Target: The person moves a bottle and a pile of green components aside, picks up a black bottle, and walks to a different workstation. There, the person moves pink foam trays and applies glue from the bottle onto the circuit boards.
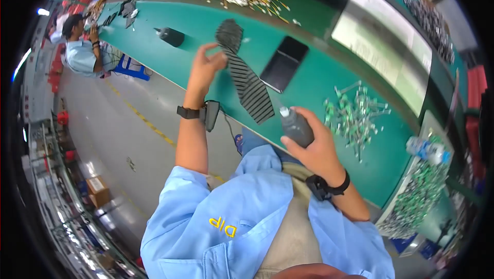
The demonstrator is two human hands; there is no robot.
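My right hand [319, 142] is wrapped round a dark grey squeeze bottle [297, 128], whose white tip points up and away from me, just right of a striped strip. This long dark grey strip [248, 83] with black cross stripes lies on the green bench top [206, 19] and hangs slightly toward its near edge. It narrows at a bend near its far end. My left hand [208, 68] is at that bend, its bent fingers closed on the strip's left edge; what the fingertips grip is partly hidden.
A black flat tray [284, 63] lies right of the strip, and a black bottle [171, 36] lies far left. Green-and-silver parts [355, 114] are heaped at right, near a clear plastic bottle [428, 150]. Someone in a blue shirt [82, 52] sits at the far left.
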